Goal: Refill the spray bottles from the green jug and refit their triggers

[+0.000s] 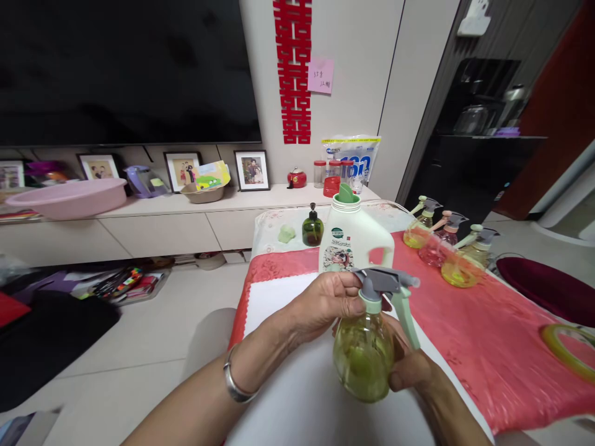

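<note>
A clear yellow-green spray bottle (pixel 363 356) with a grey nozzle head and pale green trigger is held upright between both hands. My left hand (pixel 328 300), below a silver bracelet on the wrist, pinches the pale green collar under the spray head. My right hand (pixel 409 365) wraps round the bottle's right side, its thumb on the front and the other fingers partly hidden behind. Just behind them stands a large white detergent jug (pixel 356 232) with a handle and a green spout in its uncapped mouth. Left of the jug is a dark green pump bottle (pixel 313 228).
Three spray bottles (pixel 460 266) stand along the right of the table over a red cloth (pixel 488 347). A tape roll (pixel 569 350) lies at the right edge. A pale green crumpled piece (pixel 286 233) sits near the pump bottle. Behind, a low cabinet (pixel 186 217) holds frames and a pink basin (pixel 69 197).
</note>
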`<state>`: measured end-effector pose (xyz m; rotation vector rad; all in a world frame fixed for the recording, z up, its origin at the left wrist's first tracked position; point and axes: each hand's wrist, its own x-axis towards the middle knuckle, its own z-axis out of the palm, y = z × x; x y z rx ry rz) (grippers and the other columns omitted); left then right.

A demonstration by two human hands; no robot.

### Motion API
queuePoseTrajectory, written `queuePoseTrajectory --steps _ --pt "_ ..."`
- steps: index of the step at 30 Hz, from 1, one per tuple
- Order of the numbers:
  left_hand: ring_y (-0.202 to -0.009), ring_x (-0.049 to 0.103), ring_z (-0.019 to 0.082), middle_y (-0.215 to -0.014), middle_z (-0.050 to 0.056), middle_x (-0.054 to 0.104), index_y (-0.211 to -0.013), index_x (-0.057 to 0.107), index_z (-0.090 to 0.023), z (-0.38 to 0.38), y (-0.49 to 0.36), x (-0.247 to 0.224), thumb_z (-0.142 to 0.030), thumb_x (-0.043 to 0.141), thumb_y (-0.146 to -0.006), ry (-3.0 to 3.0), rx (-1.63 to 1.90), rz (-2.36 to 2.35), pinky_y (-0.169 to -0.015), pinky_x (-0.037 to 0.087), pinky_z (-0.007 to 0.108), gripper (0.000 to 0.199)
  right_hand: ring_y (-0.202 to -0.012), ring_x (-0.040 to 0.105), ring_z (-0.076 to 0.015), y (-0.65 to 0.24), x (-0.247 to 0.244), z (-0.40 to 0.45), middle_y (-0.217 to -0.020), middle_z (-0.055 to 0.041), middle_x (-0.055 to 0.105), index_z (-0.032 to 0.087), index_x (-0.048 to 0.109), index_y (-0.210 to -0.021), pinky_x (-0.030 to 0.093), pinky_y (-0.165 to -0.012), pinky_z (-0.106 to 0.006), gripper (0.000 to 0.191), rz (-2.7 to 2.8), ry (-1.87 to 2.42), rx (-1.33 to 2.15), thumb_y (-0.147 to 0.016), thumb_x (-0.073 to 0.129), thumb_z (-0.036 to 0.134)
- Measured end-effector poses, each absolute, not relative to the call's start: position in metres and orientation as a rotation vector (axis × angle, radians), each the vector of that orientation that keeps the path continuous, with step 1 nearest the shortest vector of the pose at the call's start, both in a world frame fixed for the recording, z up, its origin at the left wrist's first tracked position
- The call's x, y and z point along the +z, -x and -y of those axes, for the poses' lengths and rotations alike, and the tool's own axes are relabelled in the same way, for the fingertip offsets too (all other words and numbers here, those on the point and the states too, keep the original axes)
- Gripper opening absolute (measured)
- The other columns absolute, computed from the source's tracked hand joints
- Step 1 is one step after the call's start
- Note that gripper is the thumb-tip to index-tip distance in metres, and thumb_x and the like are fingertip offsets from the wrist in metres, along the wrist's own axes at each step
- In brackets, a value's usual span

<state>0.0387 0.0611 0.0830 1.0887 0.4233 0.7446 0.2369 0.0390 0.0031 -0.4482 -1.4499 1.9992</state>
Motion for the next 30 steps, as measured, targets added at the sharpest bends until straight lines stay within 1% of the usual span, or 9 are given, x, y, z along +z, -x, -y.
queuePoseTrajectory --steps 3,8,12,15,18,21,24,27,30 --pt "-0.086 0.069 0.022 -0.095 0.012 0.075 -0.099 0.074 -0.013 -0.0585 -0.0405 0.0822 -0.038 0.093 -0.06 -1.09 0.796 -0.472 -0.081 0.048 0.031 0.05 -0.114 0.054 -0.0263 -0.233 0.0045 -0.0399 -0.116 -0.0122 0.056 0.014 0.047 -0.143 0.05 -0.085 -0.026 0.098 1.46 0.446 1.929 -0.058 0.09 0.036" --pt "-0.102 0.065 0.024 -0.113 0.011 0.071 -0.118 0.068 -0.017 -0.0529 -0.0425 0.0818 -0.034 0.094 -0.06 -1.094 0.9 -0.525 -0.084 0.046 0.031 0.066 -0.119 0.052 -0.0248 -0.2342 0.0091 -0.0394 -0.121 -0.0112 0.054 0.015 0.043 -0.148 0.047 -0.092 -0.026 0.099 1.439 0.471 1.912 -0.061 0.088 0.029" --pt "-0.119 0.061 0.028 -0.123 0.014 0.069 -0.124 0.067 -0.018 -0.0535 -0.0397 0.0817 -0.038 0.084 -0.075 -1.153 0.836 -0.408 -0.095 0.044 0.034 0.056 -0.12 0.05 -0.0256 -0.2362 0.01 -0.0397 -0.124 -0.0116 0.052 0.015 0.045 -0.146 0.047 -0.093 -0.027 0.097 1.408 0.459 1.945 -0.06 0.088 0.026" --pt "-0.116 0.063 0.028 -0.116 0.015 0.072 -0.121 0.069 -0.016 -0.0565 -0.0386 0.0796 -0.039 0.079 -0.081 -1.141 0.838 -0.35 -0.095 0.043 0.034 0.047 -0.12 0.05 -0.0261 -0.2358 0.0092 -0.0403 -0.126 -0.0121 0.051 0.014 0.05 -0.142 0.048 -0.09 -0.026 0.092 1.399 0.431 1.921 -0.06 0.088 0.026" --pt "-0.103 0.068 0.025 -0.104 0.012 0.075 -0.116 0.069 -0.017 -0.0578 -0.0409 0.0763 -0.036 0.086 -0.074 -1.07 0.881 -0.399 -0.089 0.046 0.033 0.049 -0.118 0.051 -0.0262 -0.236 0.0076 -0.0401 -0.125 -0.0124 0.051 0.014 0.049 -0.142 0.049 -0.089 -0.027 0.092 1.4 0.455 1.924 -0.06 0.088 0.026" --pt "-0.091 0.067 0.02 -0.101 0.008 0.074 -0.11 0.068 -0.019 -0.0562 -0.0445 0.074 -0.032 0.093 -0.063 -1.016 0.918 -0.492 -0.082 0.047 0.031 0.055 -0.116 0.052 -0.0263 -0.2376 0.005 -0.0396 -0.122 -0.0124 0.053 0.014 0.047 -0.144 0.049 -0.088 -0.028 0.095 1.399 0.491 1.941 -0.059 0.089 0.026" --pt "-0.094 0.065 0.019 -0.106 0.007 0.071 -0.111 0.066 -0.02 -0.0535 -0.045 0.074 -0.032 0.096 -0.058 -1.027 0.957 -0.545 -0.083 0.047 0.03 0.062 -0.118 0.051 -0.0259 -0.2386 0.003 -0.0398 -0.121 -0.0114 0.054 0.016 0.045 -0.146 0.049 -0.091 -0.028 0.097 1.398 0.474 1.945 -0.061 0.089 0.027" --pt "-0.103 0.066 0.023 -0.113 0.01 0.071 -0.111 0.066 -0.019 -0.0515 -0.0413 0.0755 -0.037 0.091 -0.066 -1.054 0.912 -0.5 -0.089 0.046 0.033 0.055 -0.119 0.051 -0.0258 -0.2384 0.0028 -0.0404 -0.122 -0.0118 0.053 0.015 0.044 -0.146 0.048 -0.092 -0.028 0.096 1.403 0.453 1.941 -0.062 0.089 0.028" --pt "-0.1 0.068 0.025 -0.109 0.013 0.073 -0.107 0.065 -0.017 -0.0509 -0.0384 0.0761 -0.041 0.087 -0.071 -1.044 0.858 -0.46 -0.091 0.047 0.038 0.049 -0.118 0.051 -0.0257 -0.2381 0.0017 -0.0407 -0.125 -0.013 0.051 0.013 0.044 -0.145 0.048 -0.089 -0.026 0.095 1.394 0.446 1.954 -0.062 0.088 0.027"
